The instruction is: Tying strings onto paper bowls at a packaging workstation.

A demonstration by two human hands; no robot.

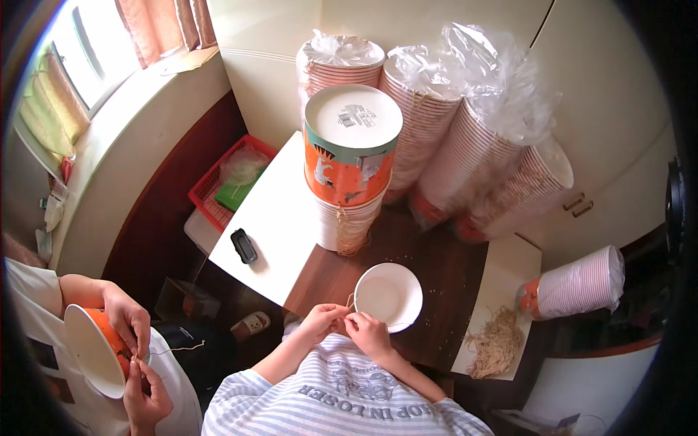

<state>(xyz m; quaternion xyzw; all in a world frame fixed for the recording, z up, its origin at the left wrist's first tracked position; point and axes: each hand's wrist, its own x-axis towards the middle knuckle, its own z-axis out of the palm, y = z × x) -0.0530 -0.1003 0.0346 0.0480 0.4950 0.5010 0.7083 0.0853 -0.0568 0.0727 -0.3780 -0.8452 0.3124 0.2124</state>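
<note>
A round paper bucket [389, 291] stands before me on the dark brown table, its white inside facing up. My left hand [323, 322] is closed in a pinch at the near left of its rim. Beside it my right hand [369, 334] is pinched too, its fingertips almost touching the left ones. A thin pale cord [351, 299] runs from the rim into the fingers of both hands. The cord's exact path between the fingertips is hidden. Beyond the bucket is an upside-down stack of paper buckets, the top one [354, 171] orange and green with a white base.
Tall stacks of bagged paper buckets [465, 167] lean at the back. Another bagged stack [578, 285] lies at right, near a bundle of cords [498, 345]. A black object [243, 246] lies on the white tabletop by a red basket [211, 189]. At left, a co-worker's hands thread an orange bucket [94, 352].
</note>
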